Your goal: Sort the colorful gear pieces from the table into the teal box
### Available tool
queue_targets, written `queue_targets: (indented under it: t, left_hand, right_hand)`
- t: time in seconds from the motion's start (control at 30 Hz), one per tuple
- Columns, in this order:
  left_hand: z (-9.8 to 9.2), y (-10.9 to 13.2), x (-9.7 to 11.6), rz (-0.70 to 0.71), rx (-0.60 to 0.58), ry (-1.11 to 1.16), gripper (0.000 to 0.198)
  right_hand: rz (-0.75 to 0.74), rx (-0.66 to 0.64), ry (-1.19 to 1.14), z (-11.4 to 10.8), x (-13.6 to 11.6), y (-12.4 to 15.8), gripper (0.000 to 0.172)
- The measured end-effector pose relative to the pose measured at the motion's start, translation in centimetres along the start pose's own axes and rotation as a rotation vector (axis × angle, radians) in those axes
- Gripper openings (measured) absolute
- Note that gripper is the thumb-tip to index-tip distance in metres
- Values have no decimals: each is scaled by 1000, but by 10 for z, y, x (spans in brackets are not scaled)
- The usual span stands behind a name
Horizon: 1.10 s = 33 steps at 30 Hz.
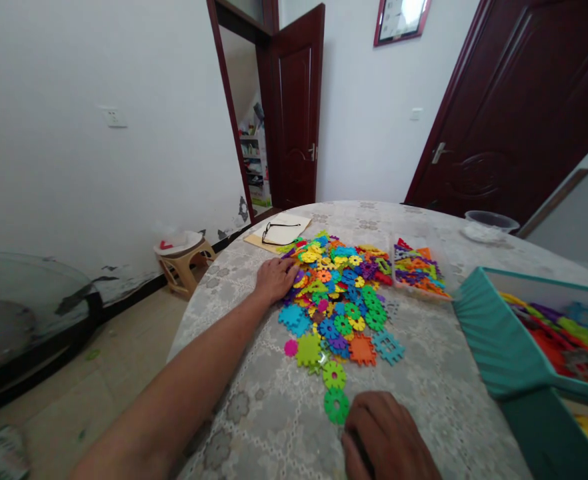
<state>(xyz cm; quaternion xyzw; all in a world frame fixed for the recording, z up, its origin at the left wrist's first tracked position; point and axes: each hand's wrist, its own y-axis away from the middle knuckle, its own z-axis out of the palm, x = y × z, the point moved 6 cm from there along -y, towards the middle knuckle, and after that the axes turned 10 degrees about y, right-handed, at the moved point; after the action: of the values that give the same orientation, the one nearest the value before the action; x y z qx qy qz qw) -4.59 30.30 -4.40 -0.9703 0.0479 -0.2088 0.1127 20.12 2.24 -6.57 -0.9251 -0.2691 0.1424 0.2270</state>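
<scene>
One heap (335,293), lengthwise near to far

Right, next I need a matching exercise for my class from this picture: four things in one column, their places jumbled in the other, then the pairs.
Column one
1. left hand
2. glasses
3. right hand
4. clear bowl

Column two
A. beside the round green piece
B. towards the far right of the table
C. at the left edge of the colourful pile
D. on the pale paper

Pairs: 1-C, 2-D, 3-A, 4-B
</scene>
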Motion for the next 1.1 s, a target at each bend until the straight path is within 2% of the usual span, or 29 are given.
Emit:
queue_targets:
  t: [0.17, 0.4, 0.6, 0.77, 0.97, 1.1]
  left_hand:
    - [1, 46, 32, 58, 22, 15, 44]
    - [-1, 101, 74, 35, 94, 78, 41]
    - [0, 138, 111, 18, 126, 69, 44]
    - [8, 157, 128, 35, 56, 129, 42]
    - [9, 181, 141, 217, -58, 241, 42]
    - [9, 201, 147, 285, -70, 277, 44]
  right_hand:
    - [21, -21, 9, -3, -4, -1, 15]
    - [149, 133, -5, -15, -12, -1, 36]
    - [216, 35, -67, -17, -14, -5, 32]
    - [277, 2, -59, -18, -11, -8, 26]
    - [384, 4, 37, -28, 0, -10, 23]
    - [462, -19, 90, -36, 17, -8, 17]
